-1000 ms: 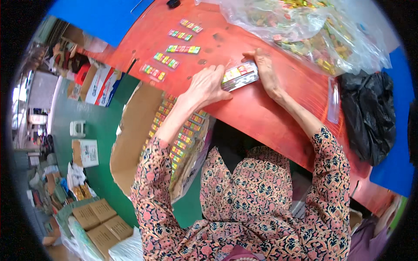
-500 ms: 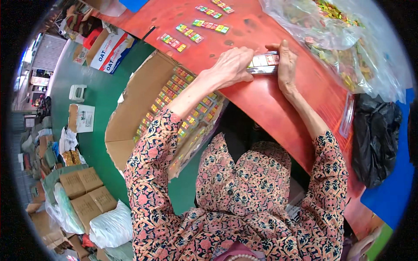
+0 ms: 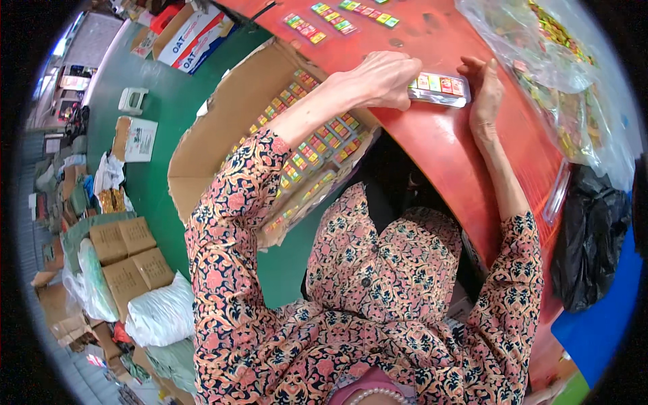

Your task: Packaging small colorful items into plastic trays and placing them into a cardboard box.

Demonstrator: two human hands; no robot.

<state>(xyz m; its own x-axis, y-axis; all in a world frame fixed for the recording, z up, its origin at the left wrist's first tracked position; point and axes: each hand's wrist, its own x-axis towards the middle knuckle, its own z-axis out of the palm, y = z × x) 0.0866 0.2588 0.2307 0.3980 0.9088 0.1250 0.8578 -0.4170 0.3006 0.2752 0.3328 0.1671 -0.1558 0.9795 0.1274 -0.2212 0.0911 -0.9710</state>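
A long clear plastic case [image 3: 440, 89] holding a row of small coloured packets lies over the red table [image 3: 432, 138]. My left hand [image 3: 386, 79] has its fingers closed round the case's left end, hiding that part. Just past the other end, my right hand [image 3: 486, 94] is held up with its fingers apart and nothing in it; a small gap shows between it and the case. Several similar filled packs [image 3: 305, 28] rest farther back on the table. Below my left forearm, a cardboard box [image 3: 202, 148] holds rows of such packs.
A large clear bag of small wrapped packets [image 3: 563, 81] covers the table's far right. A black plastic bag [image 3: 590, 236] hangs at the right edge, beside an unfilled clear plastic case [image 3: 556, 192]. Cartons [image 3: 131, 239], a white sack [image 3: 162, 314] and a white stool [image 3: 133, 100] stand on the green floor.
My right hand has come off the case's right end and opened. My left hand still grips the other end. The whole view has shifted, with the table's back packs now higher up.
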